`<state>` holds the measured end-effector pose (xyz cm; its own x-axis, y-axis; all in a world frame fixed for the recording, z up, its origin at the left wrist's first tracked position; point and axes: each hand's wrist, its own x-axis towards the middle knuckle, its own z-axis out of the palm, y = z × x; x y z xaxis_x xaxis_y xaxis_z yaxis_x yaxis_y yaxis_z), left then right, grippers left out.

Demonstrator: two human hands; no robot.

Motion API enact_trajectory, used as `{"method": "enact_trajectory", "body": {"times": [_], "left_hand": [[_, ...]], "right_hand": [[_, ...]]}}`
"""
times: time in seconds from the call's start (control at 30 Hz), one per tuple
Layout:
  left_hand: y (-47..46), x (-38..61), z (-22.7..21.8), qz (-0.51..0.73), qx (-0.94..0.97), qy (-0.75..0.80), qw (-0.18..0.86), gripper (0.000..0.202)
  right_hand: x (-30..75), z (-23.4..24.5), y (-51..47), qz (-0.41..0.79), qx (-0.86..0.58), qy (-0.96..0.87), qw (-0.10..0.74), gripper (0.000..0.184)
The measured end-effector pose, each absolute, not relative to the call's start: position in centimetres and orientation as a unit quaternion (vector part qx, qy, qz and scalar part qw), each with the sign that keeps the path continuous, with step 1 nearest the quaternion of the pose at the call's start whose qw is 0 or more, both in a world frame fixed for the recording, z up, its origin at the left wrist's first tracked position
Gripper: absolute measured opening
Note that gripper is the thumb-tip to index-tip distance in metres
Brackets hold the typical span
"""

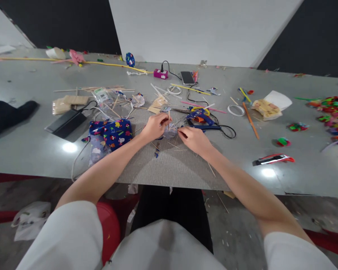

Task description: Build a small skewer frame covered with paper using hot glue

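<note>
My left hand [155, 126] is closed in a pinch around a thin wooden stick [169, 123] that stands nearly upright. Across from it, my right hand [193, 138] has its fingertips pressed together; what they hold is too small to make out. Between the two lies a pale, crumpled-looking piece [170, 133] with thin sticks about it, partly hidden by my fingers. A blue glue gun [201, 115] rests just beyond my right hand. Left of my left forearm is folded blue patterned fabric [115, 134]. Loose sticks are scattered on the table under my hands.
A red utility knife [273, 159] lies at the right, near the table [157, 170] edge. A black adapter box [67, 123] and stick bundles [62, 107] sit at the left. Behind are a purple power socket [160, 74], a phone [187, 78] and cables. Colourful pompoms [334, 116] lie far right.
</note>
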<state>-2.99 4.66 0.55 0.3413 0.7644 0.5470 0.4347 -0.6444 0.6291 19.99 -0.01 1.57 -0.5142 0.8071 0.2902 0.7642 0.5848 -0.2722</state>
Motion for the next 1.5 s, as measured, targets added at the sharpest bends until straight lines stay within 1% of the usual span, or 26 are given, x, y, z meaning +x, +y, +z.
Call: {"method": "enact_trajectory", "body": {"times": [0.1,0.27,0.8,1.27,1.5], "left_hand": [[4.86,-3.00,0.27,0.435,0.797,0.374,0.186,0.014],[4.91,-2.95,0.23,0.431,0.797,0.380,0.185,0.014],[4.89,-2.92,0.33,0.434,0.795,0.382,0.186,0.014],[4.95,-2.93,0.22,0.442,0.796,0.370,0.185,0.014],[4.99,-3.00,0.18,0.442,0.793,0.376,0.186,0.013]], "right_hand": [[19.78,1.51,0.24,0.046,-0.448,-0.875,0.177,0.028],[19.79,1.48,0.48,0.054,-0.439,-0.880,0.176,0.025],[19.99,1.31,0.56,0.052,-0.427,-0.890,0.153,0.024],[19.95,1.37,0.59,0.055,-0.434,-0.887,0.149,0.023],[19.77,1.40,0.35,0.074,-0.448,-0.876,0.163,0.026]]}}
